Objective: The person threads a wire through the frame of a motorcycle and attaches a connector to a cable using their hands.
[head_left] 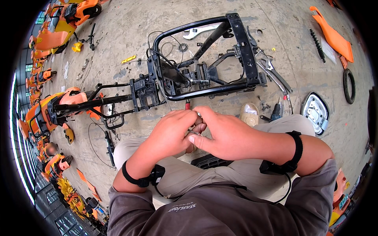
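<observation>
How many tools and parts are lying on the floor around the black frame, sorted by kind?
Black metal frame: 1
Silver wrenches: 2, one at the top, one right of the frame
Orange plastic panel: 1
Black rubber ring: 1
Black coil spring: 1
Small gear: 1
Total: 7

The left hand and right hand pinch a small part, too hidden to name.

Black vehicle frame (204,59) blocking the concrete floor (130,23) directly ahead of both hands, screwdrivers (275,74) and spanner (199,31) scattered along the frame's right and far sides, open floor toward the far left, orange body panel (332,37) at the far right edge.
</observation>
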Demonstrator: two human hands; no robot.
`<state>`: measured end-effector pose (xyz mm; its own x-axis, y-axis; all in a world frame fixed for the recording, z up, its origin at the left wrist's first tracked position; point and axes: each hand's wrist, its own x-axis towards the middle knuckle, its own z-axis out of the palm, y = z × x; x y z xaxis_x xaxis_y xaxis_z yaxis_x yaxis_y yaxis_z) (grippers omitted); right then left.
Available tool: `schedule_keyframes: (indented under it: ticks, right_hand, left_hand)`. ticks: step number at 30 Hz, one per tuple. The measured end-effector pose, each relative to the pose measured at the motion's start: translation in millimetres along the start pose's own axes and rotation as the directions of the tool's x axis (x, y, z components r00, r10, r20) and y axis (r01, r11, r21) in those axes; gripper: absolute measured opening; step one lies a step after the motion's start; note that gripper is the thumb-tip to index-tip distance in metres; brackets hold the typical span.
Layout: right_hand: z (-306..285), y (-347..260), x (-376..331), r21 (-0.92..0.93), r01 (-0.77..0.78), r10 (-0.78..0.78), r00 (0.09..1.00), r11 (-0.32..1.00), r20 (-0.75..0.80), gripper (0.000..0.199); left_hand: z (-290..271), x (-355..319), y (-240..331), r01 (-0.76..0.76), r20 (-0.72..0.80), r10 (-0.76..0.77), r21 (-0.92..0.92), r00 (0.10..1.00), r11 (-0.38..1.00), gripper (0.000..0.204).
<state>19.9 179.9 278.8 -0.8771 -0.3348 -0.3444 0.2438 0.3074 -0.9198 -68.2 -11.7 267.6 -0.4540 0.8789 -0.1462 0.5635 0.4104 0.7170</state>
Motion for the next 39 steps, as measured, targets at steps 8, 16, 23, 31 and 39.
schedule_keyframes:
  ticks: [8,16,23,31,39]
  right_hand:
    - [2,0,1,-0.006,0.006,-0.006,1.000,1.000,-0.008,0.049]
    - [3,5,1,0.011,0.026,-0.025,1.000,1.000,-0.017,0.049]
    - [0,-1,1,0.001,0.018,-0.018,1.000,1.000,-0.002,0.050]
    - [2,5,2,0.035,0.042,-0.041,0.998,0.999,-0.046,0.050]
    - [-7,-2,11,0.101,0.110,-0.085,0.971,0.989,-0.223,0.031]
  left_hand:
    - [0,-2,-1,0.005,-0.004,-0.005,0.003,1.000,1.000,0.030]
    - [2,-1,-1,0.018,0.020,-0.018,0.005,1.000,1.000,0.034]
    - [-1,-1,-2,-0.015,-0.009,0.015,-0.004,1.000,1.000,0.035]
    - [-1,0,-1,-0.009,0.013,0.009,-0.010,1.000,1.000,0.032]
    - [-6,1,2,-0.049,-0.155,0.049,0.005,0.987,0.999,0.016]
